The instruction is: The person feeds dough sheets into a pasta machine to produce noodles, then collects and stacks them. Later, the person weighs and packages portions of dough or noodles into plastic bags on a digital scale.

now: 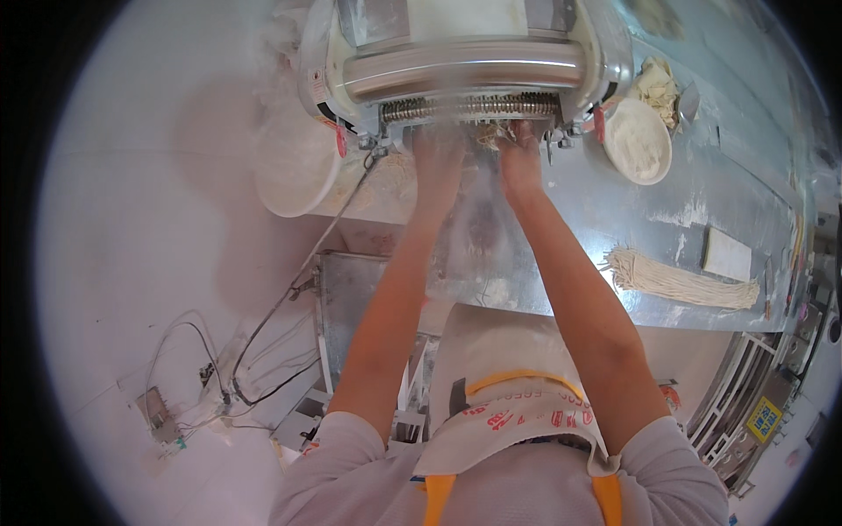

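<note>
Noodle machine stands at twelve o'clock. Noodle strands show below its cutting roller, between the hands. Left hand: blurred; finger state cannot be determined. Right hand: beside the strands, fingers partly hidden, grip unconfirmed. Noodle bundle lies at three o'clock, white bowl at two.

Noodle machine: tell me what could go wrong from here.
The left hand and right hand are close to the ridged cutting rollers; fingers could be nipped if these turn. The loose noodle strands by the right hand might tangle. The noodle bundle lies near the metal table's front edge and could be knocked off.
</note>
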`<action>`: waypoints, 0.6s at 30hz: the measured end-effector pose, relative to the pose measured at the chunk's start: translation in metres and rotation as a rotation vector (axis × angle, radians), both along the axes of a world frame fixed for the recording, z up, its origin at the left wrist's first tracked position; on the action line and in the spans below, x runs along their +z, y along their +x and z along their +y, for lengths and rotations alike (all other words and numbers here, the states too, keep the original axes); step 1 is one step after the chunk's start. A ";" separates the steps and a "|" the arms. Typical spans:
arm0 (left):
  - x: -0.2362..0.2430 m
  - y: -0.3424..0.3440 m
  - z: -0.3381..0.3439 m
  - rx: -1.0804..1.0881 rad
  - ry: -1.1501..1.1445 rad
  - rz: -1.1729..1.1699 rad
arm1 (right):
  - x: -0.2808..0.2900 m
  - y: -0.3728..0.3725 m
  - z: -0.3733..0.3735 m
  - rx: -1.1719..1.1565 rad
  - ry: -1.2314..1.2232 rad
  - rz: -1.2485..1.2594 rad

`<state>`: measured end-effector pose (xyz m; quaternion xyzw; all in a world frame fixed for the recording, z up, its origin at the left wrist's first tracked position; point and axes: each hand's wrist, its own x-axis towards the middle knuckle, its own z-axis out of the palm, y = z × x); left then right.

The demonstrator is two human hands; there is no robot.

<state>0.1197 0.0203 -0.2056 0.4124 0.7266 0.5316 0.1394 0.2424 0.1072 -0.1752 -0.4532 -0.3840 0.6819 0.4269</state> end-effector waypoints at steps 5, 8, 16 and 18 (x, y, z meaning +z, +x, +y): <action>0.027 0.002 0.026 -0.115 -0.033 -0.558 | -0.010 0.007 0.008 0.077 0.210 -0.192; 0.026 -0.009 0.033 -0.205 0.000 -0.569 | -0.005 0.010 0.011 0.160 0.352 -0.411; 0.000 -0.016 0.044 -0.344 -0.264 -0.614 | 0.007 0.017 -0.005 0.376 0.433 -0.519; 0.015 -0.004 0.048 -0.339 -0.251 -0.731 | 0.014 0.024 -0.008 0.404 0.453 -0.551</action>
